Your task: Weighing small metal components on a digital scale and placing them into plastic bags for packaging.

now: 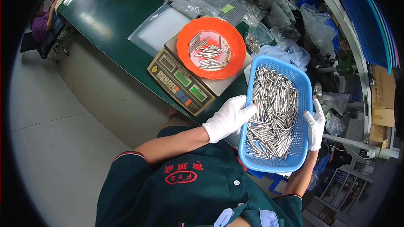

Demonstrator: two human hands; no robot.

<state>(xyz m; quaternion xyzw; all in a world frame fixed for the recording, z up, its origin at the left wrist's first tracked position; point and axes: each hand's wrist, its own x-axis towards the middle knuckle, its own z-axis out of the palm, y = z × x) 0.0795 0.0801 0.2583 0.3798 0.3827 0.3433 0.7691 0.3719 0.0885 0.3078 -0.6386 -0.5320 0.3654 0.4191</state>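
Observation:
Both my hands, in white gloves with some bare fingertips, hold a blue plastic basket (306, 143) by its long sides. My left hand (230, 118) grips the left rim, thumb over the edge. On the right side my right hand (315, 127) clasps the wall, fingers wrapped against it. Many thin silver metal pins (273, 109) lie heaped inside the basket. Beyond my left hand stands a digital counting scale (180, 83) with lit green displays. An orange scalloped bowl (236, 54) rests on its platform, holding a smaller pile of similar pins (209, 54).
The scale stands on a green table (101, 21). Behind it lie a clear plastic bag (158, 29) and bags of metal parts (256, 29). Blue baskets (366, 25) are stacked at far right, above cardboard boxes (382, 96). A seated person (41, 27) is at far left.

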